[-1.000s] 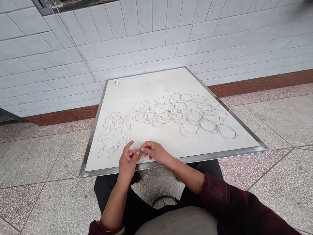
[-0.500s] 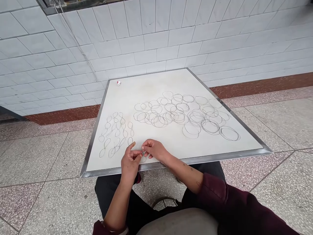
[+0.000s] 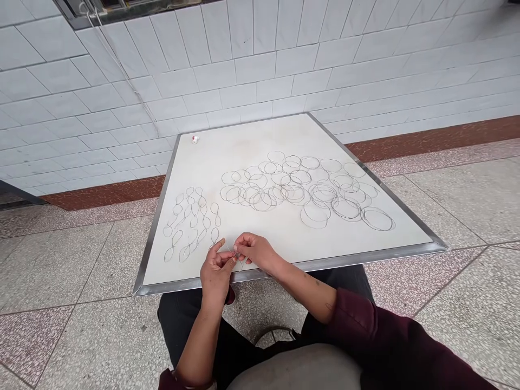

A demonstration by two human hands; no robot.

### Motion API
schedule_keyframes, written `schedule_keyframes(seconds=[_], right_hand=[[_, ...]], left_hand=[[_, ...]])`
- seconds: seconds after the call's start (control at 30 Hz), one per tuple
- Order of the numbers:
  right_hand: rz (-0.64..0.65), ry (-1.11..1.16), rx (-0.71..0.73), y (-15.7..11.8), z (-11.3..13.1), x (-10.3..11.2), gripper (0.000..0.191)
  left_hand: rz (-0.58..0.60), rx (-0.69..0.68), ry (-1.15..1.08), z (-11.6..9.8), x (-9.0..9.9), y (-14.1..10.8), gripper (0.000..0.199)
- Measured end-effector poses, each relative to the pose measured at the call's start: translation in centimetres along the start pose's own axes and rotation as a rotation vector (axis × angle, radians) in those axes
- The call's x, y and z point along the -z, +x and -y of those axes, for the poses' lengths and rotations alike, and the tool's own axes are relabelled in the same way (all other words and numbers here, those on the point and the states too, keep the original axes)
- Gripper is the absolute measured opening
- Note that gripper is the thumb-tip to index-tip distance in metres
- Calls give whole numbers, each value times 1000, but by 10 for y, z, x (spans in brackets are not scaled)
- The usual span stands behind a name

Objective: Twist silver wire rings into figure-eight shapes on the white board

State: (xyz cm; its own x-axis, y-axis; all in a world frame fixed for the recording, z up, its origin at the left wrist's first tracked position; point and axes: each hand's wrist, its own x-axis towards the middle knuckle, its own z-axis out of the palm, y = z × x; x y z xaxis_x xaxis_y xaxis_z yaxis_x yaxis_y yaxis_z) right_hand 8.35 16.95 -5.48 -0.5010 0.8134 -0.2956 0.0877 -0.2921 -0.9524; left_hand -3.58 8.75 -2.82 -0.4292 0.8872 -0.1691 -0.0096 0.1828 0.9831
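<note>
Both hands meet over the near edge of a white table point(image 3: 252, 222). My left hand point(image 3: 216, 268) pinches a thin wire point(image 3: 240, 262) between thumb and forefinger, with its other fingers raised. My right hand point(image 3: 255, 251) grips the same wire with its fingertips, touching close to the left. The exact shape of the wire at the fingertips is too small to tell. Left of the hands lie several wires twisted into figure-eights point(image 3: 177, 238). To the right and beyond, many round wire loops point(image 3: 343, 208) overlap on the tabletop.
A small white and red object point(image 3: 195, 140) sits in the far left corner. The table has a metal rim point(image 3: 345, 258). Behind it stands a white tiled wall point(image 3: 255, 70) with a cable point(image 3: 122, 67) hanging down. My legs are beneath the near edge.
The wire between my fingertips has shifted, with thin ends now showing above and below them. My hands stay in almost the same place; the view has moved slightly.
</note>
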Motion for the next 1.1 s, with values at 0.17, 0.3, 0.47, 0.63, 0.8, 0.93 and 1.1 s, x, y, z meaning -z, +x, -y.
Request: schedule_keyframes(seconds=[0.17,0.3,0.47,0.63,0.8,0.93,1.1], right_hand=[[-22,25,6,-8,1,-4,12],[-34,54,1,-15,2,-7,11],[-44,61,8,-22,3,-9,10],[-40,79,-10,-29,7,-8,11],[-25,113,6,-40,12,-7,10],[-12,139,23,-47,14,-7,12],[-8,171,31,-52,13,-6,14]], left_hand=[[6,10,-29,1,-1,-5,61],[-1,-10,-40,3,-1,-8,60],[4,-55,-24,7,1,-11,58],[33,-69,-9,6,2,-18,57],[38,-68,-11,-1,0,-27,57],[12,-71,-3,-5,0,-33,58],[28,-73,-4,-6,0,-38,60]])
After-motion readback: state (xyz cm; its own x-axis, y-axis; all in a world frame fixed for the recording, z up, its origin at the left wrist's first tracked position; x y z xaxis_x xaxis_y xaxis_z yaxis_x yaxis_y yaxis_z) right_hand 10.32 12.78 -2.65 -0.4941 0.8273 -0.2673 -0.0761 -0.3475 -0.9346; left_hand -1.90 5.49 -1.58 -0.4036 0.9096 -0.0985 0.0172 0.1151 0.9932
